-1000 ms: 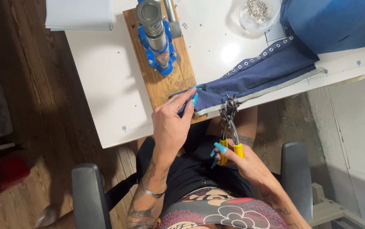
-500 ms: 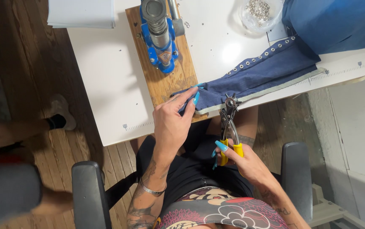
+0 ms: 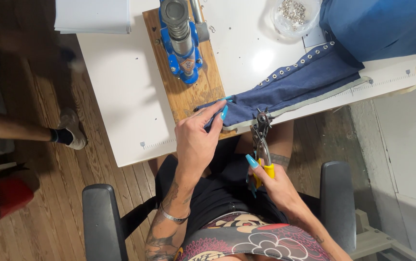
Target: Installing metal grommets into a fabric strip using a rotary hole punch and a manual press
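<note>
We are pinning the near end of the navy eyelet strip (image 3: 285,87) at the counter (image 3: 121,96) edge, left hand (image 3: 196,142) pinching its corner flat. Our right hand (image 3: 275,186) is closing its grip around the yellow-handled punch pliers (image 3: 261,140), whose head is biting the strip's hem. Looks like the hole-punching step; the next move probably calls for a firm squeeze while the fabric is kept taut. Blue press (image 3: 181,36) on its wooden board (image 3: 193,92) is sitting just beyond, eyelet bowl (image 3: 292,14) farther back.
</note>
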